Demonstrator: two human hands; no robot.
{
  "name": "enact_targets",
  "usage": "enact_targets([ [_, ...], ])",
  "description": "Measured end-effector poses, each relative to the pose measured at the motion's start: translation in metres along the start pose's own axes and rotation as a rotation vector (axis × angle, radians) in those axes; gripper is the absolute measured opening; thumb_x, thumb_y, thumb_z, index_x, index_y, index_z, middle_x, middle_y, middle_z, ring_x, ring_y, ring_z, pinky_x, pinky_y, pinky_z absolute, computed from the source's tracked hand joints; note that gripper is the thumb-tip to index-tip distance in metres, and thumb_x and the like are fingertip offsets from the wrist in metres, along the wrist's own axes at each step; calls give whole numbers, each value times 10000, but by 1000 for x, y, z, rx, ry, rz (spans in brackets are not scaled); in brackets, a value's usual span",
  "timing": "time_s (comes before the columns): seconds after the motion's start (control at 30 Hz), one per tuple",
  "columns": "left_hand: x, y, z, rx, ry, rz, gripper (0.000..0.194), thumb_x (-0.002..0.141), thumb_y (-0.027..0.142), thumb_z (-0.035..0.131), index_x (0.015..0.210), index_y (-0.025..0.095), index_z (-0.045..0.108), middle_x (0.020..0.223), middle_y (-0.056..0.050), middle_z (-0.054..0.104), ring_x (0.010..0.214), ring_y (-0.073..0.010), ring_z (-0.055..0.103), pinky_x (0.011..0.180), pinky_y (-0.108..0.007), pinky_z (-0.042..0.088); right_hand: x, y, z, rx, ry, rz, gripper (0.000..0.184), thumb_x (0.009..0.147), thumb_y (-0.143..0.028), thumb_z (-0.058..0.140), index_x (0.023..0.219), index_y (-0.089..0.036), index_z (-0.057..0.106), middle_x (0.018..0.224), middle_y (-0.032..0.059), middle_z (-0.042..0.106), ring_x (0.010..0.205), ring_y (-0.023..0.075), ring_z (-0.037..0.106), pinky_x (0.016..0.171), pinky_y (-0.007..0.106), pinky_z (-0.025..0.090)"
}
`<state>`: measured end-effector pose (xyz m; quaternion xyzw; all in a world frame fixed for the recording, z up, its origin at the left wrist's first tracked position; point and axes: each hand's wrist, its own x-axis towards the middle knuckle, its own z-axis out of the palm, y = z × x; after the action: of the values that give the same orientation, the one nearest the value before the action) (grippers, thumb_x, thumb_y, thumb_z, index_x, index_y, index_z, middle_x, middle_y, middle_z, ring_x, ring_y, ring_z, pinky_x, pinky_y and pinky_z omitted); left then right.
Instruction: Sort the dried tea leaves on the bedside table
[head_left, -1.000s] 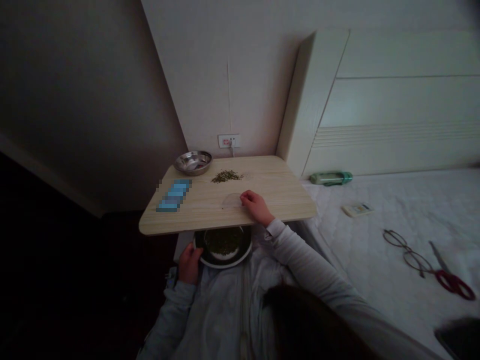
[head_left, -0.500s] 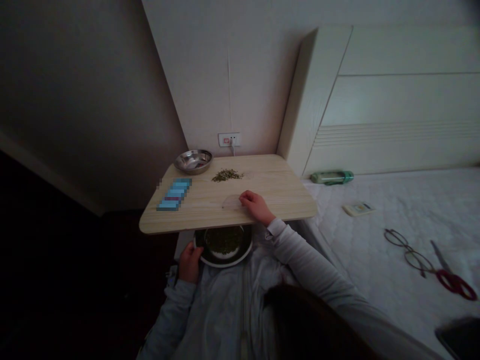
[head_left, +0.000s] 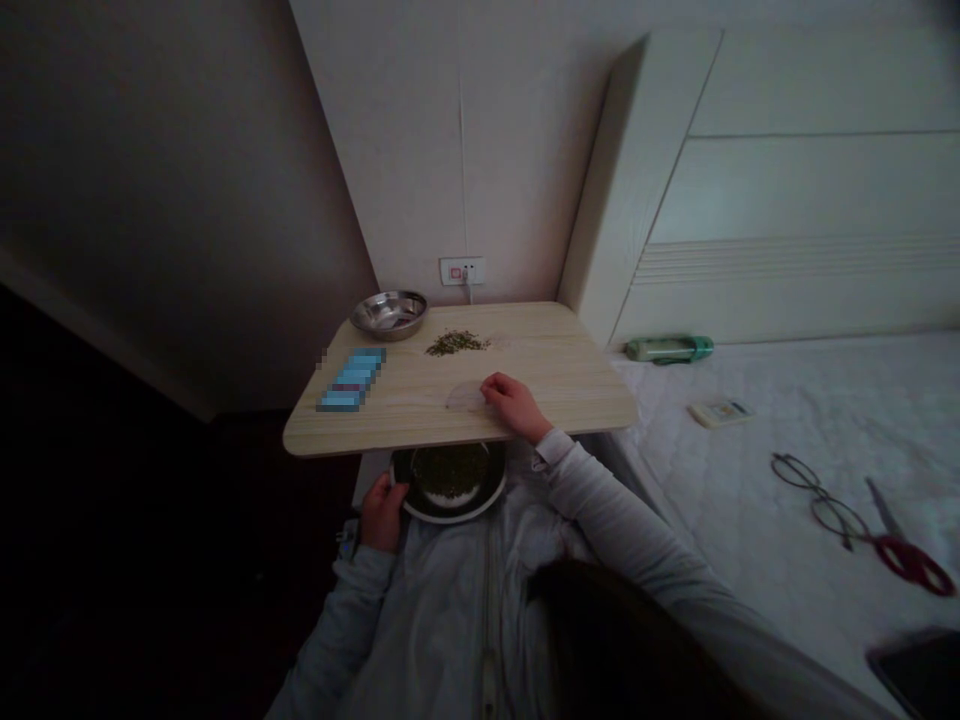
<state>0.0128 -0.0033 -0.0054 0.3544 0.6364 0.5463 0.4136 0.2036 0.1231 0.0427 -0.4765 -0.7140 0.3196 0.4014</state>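
My left hand point(head_left: 383, 512) grips the left rim of a dark bowl with a pale edge point(head_left: 455, 518), thumb over the rim. The bowl rests at my lap, partly under the front edge of the small wooden table point(head_left: 555, 350); dark green bits point(head_left: 454, 470) lie in it. My right hand point(head_left: 516, 404) is closed over the tabletop, fingertips pinched at the right end of a thin clear rounded sheet point(head_left: 465, 396), which lies low over the wood. Beyond it, a loose pile of green bits point(head_left: 457, 343) is spread on the table.
A steel bowl point(head_left: 390, 328) stands at the table's back left, with a blurred blue-screened phone point(head_left: 351, 380) before it. On the bed to the right lie a green bottle point(head_left: 667, 349), a pale card-like object point(head_left: 720, 412), glasses point(head_left: 817, 495) and red-handled scissors point(head_left: 911, 562).
The view has tipped down slightly, so the whole scene sits a little higher. Both hands keep their places on the bowl and at the clear sheet.
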Motion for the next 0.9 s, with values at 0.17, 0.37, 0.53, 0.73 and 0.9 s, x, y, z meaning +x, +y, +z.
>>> enact_targets([
  [0.17, -1, 1, 1, -26, 1, -5, 131, 532, 209, 488, 643, 146, 519, 535, 33, 515, 536, -108, 448, 513, -215, 352, 0, 0, 0, 3, 16, -18, 182, 659, -290, 367, 671, -149, 480, 553, -34, 464, 525, 59, 399, 525, 181, 304],
  [0.37, -1, 1, 1, -14, 11, 12, 96, 521, 201, 495, 601, 152, 515, 510, 45, 506, 525, -99, 443, 507, -204, 345, 0, 1, 1, -11, -12, -17, 183, 654, -294, 375, 671, -148, 484, 571, -29, 474, 545, 63, 411, 536, 185, 306],
  [0.53, 0, -1, 1, -34, 2, -9, 110, 528, 209, 497, 623, 158, 517, 489, 56, 491, 533, -99, 447, 520, -206, 348, 0, 1, 0, -6, 6, -13, 186, 662, -298, 365, 672, -150, 477, 561, -31, 464, 528, 60, 402, 522, 181, 306],
  [0.73, 1, -3, 0, -58, -18, -20, 130, 528, 221, 500, 640, 157, 518, 508, 51, 502, 538, -100, 451, 526, -210, 350, 1, 1, 0, -27, -5, -10, 187, 657, -303, 374, 676, -153, 485, 572, -27, 480, 542, 66, 418, 527, 187, 305],
  [0.9, 0, -2, 1, -38, 8, -8, 126, 517, 210, 507, 630, 155, 522, 503, 49, 505, 533, -98, 451, 529, -206, 347, 2, 2, 1, 13, -28, -5, 169, 653, -292, 383, 671, -155, 481, 569, -31, 477, 545, 66, 420, 544, 188, 313],
])
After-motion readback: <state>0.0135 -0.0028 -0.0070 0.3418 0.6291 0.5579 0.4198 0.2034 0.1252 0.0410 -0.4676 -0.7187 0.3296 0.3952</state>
